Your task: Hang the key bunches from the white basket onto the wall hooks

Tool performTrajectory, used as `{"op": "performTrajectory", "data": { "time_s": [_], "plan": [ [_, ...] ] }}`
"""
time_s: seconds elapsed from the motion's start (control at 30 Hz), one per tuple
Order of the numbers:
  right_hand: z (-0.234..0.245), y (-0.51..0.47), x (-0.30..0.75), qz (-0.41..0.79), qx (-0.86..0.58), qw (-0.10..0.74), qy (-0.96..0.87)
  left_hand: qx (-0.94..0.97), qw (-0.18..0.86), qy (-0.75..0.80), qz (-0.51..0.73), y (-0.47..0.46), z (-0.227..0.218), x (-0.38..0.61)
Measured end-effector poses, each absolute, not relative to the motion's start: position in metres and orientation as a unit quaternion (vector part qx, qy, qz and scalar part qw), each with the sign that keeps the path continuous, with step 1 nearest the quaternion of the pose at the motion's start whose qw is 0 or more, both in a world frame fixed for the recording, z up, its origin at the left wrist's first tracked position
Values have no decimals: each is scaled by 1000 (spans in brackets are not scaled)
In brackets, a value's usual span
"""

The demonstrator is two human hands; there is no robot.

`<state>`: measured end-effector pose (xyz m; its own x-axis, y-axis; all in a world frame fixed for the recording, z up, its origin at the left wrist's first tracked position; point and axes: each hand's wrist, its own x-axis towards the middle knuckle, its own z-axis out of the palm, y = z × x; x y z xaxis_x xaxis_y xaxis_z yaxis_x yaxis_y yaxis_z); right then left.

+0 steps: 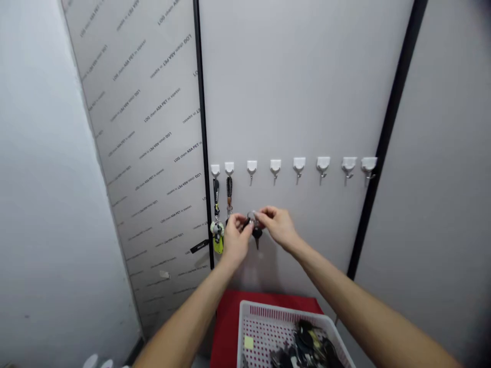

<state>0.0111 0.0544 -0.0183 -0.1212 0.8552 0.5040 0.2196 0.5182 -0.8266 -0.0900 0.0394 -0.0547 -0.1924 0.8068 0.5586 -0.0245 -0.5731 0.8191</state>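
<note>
Both hands are raised in front of the wall, close together below the row of hooks. My left hand (236, 238) pinches a dark part of a key ring set. My right hand (279, 225) grips the thin metal ring at its upper right. A key with a black head (257, 233) hangs down between the hands. Left of them, a black strap keychain with a green tag (218, 244) and a small figure hangs from the first hook (215, 170). A dark braided strap (229, 188) hangs from the second hook (229, 167), its lower end partly hidden behind my left hand.
Several more white hooks (275, 165) run to the right along the wall. Below, a white perforated basket (286, 310) with a pile of keys (307, 342) and a yellow note (249, 342) stands on a red surface (224, 327). Black strips (201, 92) divide the wall panels.
</note>
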Motion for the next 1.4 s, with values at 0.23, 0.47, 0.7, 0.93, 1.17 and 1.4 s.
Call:
{"op": "performTrajectory", "data": {
  "time_s": [0.23,0.47,0.7,0.93,1.17,1.4],
  "plan": [
    [37,89,-4,278,-376,642,-608,568,158,419,691,76,14,-90],
    [42,116,-9,147,-481,616,-606,555,104,518,642,89,26,-87],
    [32,109,1,126,-478,601,-628,576,123,516,622,77,8,-87],
    [-61,61,50,159,-485,510,-692,628,147,495,582,29,-89,-85],
    [-191,-3,109,130,-590,256,-754,713,269,532,369,-12,-208,-58],
    [-216,-25,114,55,-563,148,-811,781,286,519,199,-26,-226,-57]
  ]
}}
